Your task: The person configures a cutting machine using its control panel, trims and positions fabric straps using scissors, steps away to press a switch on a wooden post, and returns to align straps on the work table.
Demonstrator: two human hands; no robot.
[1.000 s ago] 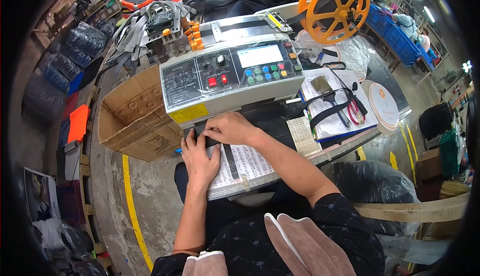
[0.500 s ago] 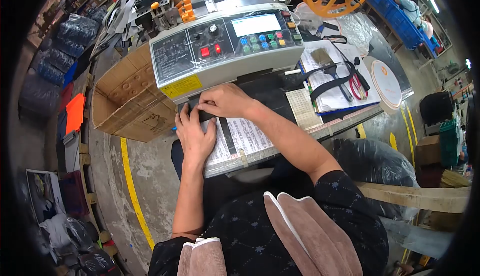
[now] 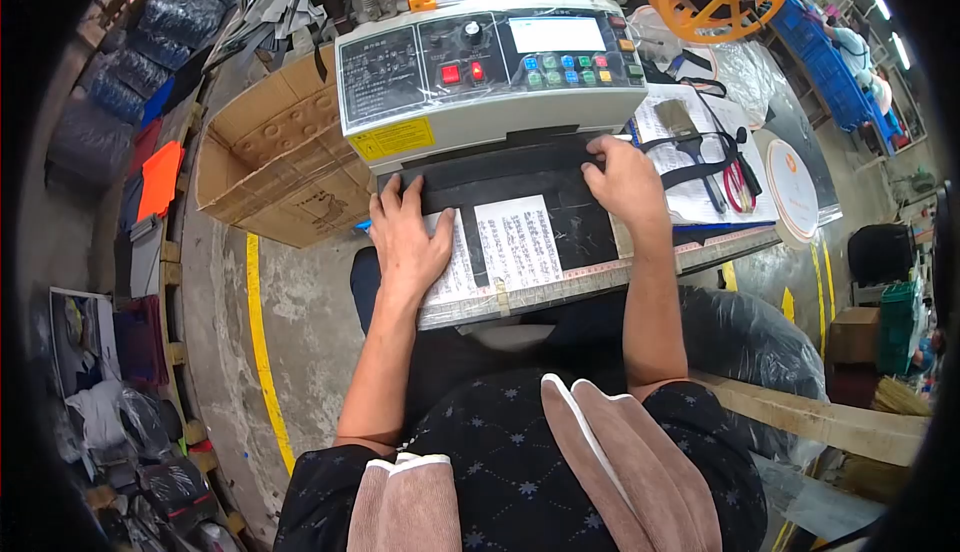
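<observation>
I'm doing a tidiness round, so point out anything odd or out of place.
I see no spill. Right of the machine, a brush lies across papers, an odd place to leave it. The black work surface by the right hand shows pale scuffs, so it looks worn.

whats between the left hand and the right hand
The head view shows white paper and dark tabletop between left hand and right hand, plus what looks like a black strip beside the machine.
</observation>
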